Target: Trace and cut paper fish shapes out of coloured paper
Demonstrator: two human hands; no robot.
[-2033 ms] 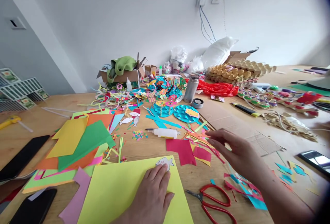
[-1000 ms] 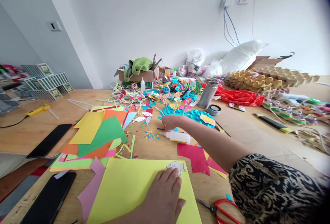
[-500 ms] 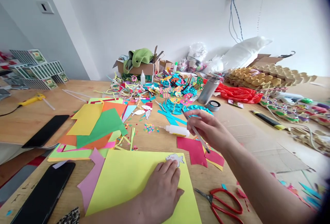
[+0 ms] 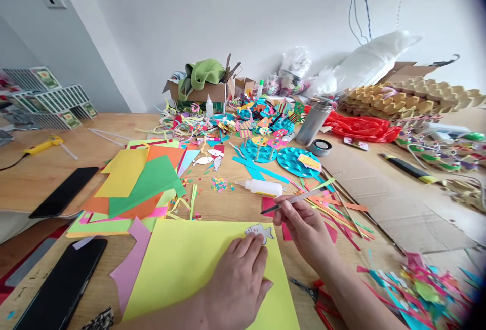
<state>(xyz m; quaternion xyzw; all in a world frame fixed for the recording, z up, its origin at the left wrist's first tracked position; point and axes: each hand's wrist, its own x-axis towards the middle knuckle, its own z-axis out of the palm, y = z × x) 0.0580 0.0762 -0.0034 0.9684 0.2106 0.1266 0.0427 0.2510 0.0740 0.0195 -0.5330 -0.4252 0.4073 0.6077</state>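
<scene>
A large yellow sheet (image 4: 178, 269) lies on the table in front of me. Near its top right corner is a small white fish cutout (image 4: 268, 232) with a dark outline. My left hand (image 4: 239, 279) lies flat on the sheet, its fingertips on the fish's lower edge. My right hand (image 4: 304, 226) pinches a slim grey pen (image 4: 304, 197) to the right of the fish, its dark tip pointing left. Red-handled scissors (image 4: 322, 299) lie partly under my right forearm. Red paper (image 4: 269, 204) is partly behind my right hand.
A white glue bottle (image 4: 264, 188) lies beyond my right hand. Coloured sheets (image 4: 144, 183) are stacked at the left, beside two black phones (image 4: 64, 279). Further back are blue discs (image 4: 296, 163), a metal flask (image 4: 313, 123) and a filled cardboard box (image 4: 197, 92). Paper scraps (image 4: 425, 284) lie at the right.
My right hand has moved down towards the sheet and turned the pen, whose dark tip now points left. My left hand stays on the fish. The view has shifted slightly.
</scene>
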